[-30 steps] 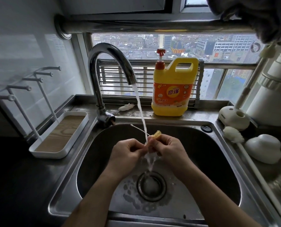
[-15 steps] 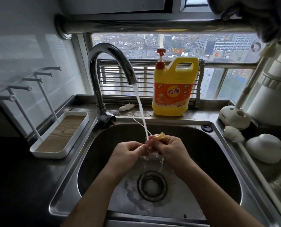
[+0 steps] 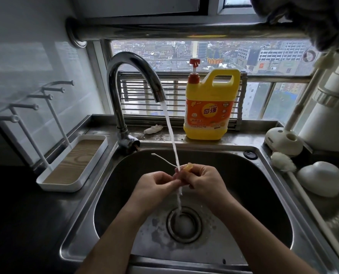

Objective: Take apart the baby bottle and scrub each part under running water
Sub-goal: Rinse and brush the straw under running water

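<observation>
Water (image 3: 172, 139) from the curved chrome faucet (image 3: 133, 76) falls onto both hands above the drain of the stainless steel sink (image 3: 263, 175). The right hand (image 3: 204, 180) has its fingers curled round a small amber translucent bottle part (image 3: 188, 167), held right in the stream. A thin white brush stem (image 3: 162, 159) sticks out from it toward the back left. The left hand (image 3: 154, 184) is curled too, fingertips against the right's (whether they pinch part or stem is hidden). A yellow plastic dish-soap jug (image 3: 210, 107) stands on the ledge behind.
</observation>
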